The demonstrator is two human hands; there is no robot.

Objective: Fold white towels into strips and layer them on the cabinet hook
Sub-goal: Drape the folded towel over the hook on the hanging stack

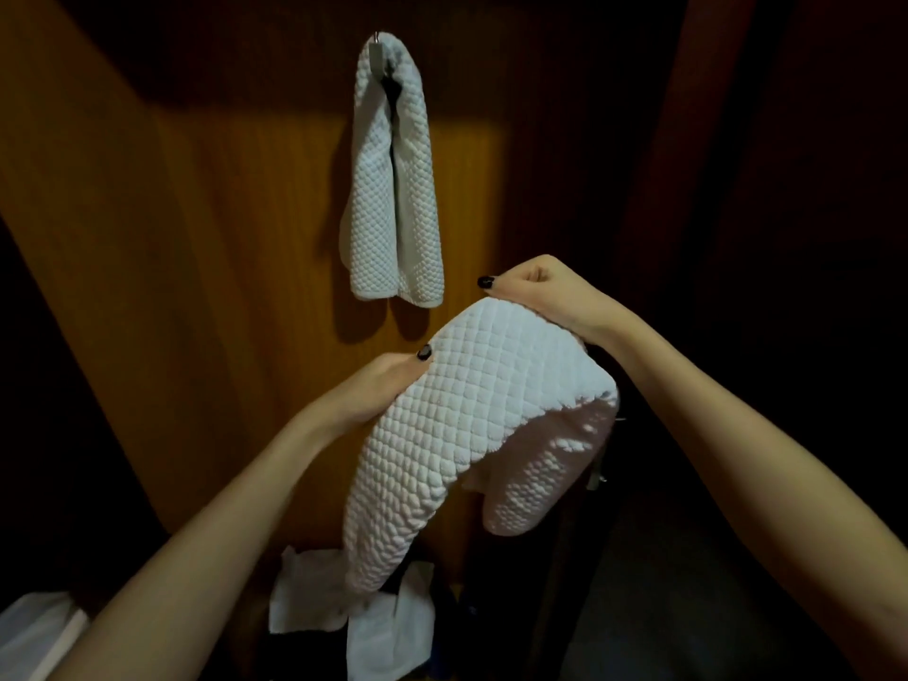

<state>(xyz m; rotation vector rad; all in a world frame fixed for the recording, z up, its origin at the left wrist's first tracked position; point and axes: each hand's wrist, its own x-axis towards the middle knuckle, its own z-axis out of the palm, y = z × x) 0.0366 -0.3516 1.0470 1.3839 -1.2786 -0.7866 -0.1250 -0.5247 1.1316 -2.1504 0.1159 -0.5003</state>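
The fingers (497,285) of the right hand (538,293) are curled and pinch the upper edge of a folded white towel (467,415). The left hand (381,385) grips the same towel lower on its left edge, thumb pressed on top and the other fingers hidden beneath the cloth. The towel is folded into a thick quilted strip and held in the air between the two hands. It arches over, with one end hanging down in front and the other drooping to the right. Above it and apart from it, a second white towel (393,189) hangs folded in half over a small metal hook (376,37). The hook is on the wooden cabinet panel (221,248), and both towel ends lie flat against the wood. Below, near the floor, lie crumpled white sheets (307,604); whether they are paper or cloth is unclear in the dim light.
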